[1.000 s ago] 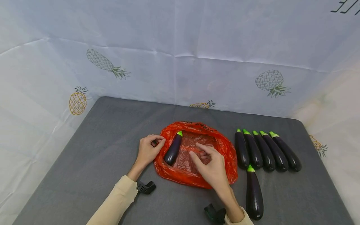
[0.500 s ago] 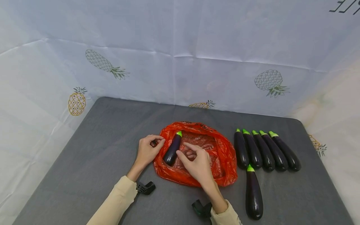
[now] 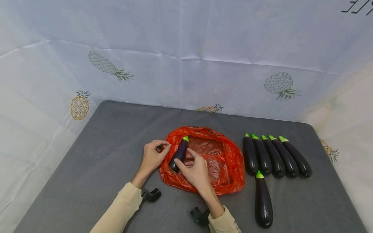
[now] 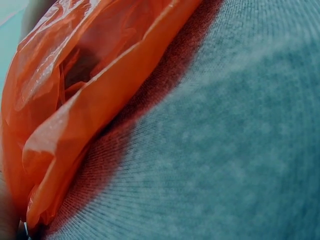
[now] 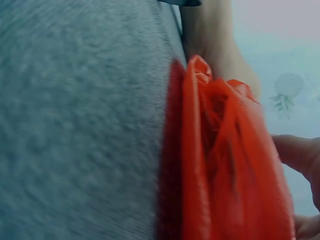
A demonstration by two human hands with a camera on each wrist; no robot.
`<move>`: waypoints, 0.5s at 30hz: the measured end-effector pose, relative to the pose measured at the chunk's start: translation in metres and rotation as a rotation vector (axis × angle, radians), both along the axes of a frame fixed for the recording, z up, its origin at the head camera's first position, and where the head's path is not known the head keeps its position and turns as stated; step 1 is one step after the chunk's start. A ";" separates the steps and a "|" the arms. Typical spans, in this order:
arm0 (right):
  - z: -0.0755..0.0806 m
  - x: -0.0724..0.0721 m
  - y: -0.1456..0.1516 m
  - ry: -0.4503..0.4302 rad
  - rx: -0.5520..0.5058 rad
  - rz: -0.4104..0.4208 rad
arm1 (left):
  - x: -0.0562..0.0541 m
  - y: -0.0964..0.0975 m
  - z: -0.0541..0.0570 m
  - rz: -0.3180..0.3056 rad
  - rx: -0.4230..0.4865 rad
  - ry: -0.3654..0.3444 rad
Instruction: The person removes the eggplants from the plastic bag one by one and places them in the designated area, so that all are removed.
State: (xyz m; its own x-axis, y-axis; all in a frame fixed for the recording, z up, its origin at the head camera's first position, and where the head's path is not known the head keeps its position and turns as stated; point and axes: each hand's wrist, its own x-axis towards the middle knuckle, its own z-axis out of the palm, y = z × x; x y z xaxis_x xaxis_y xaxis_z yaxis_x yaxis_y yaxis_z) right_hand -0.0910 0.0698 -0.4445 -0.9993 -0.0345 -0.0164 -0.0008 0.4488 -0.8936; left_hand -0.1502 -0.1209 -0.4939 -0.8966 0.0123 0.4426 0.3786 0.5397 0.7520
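Note:
A red plastic bag (image 3: 233, 174) lies spread on the table with its mouth facing up and its rim rolled out. One dark purple eggplant (image 3: 182, 150) with a bright green cap is inside, at the bag's left side. My left hand (image 3: 154, 153) pinches the bag's left rim between thumb and fingers. Over the bag's mouth, my right hand (image 3: 196, 170) has its thumb across the lower part of the eggplant and its fingers by the right edge, not closed round it. In the right wrist view, the bag (image 5: 230, 165) hides part of the left hand.
Several eggplants (image 3: 277, 158) lie side by side to the right of the bag, caps pointing away. Another eggplant (image 3: 263, 202) lies in front of that row. All rest on a grey cloth-covered table (image 3: 116, 129), with a white pineapple-print curtain (image 3: 163, 77) behind.
My right hand has moved left across the bag's mouth, from its middle to the eggplant inside. My left hand has stayed at the rim.

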 end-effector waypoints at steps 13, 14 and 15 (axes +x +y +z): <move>-0.004 -0.003 -0.008 -0.048 -0.041 -0.009 | 0.000 0.000 0.001 0.003 0.000 0.001; -0.004 -0.004 -0.008 -0.051 -0.040 -0.012 | 0.000 0.001 0.001 0.004 0.000 -0.001; -0.004 -0.004 -0.008 -0.053 -0.038 -0.015 | 0.000 0.001 0.001 0.004 0.000 -0.004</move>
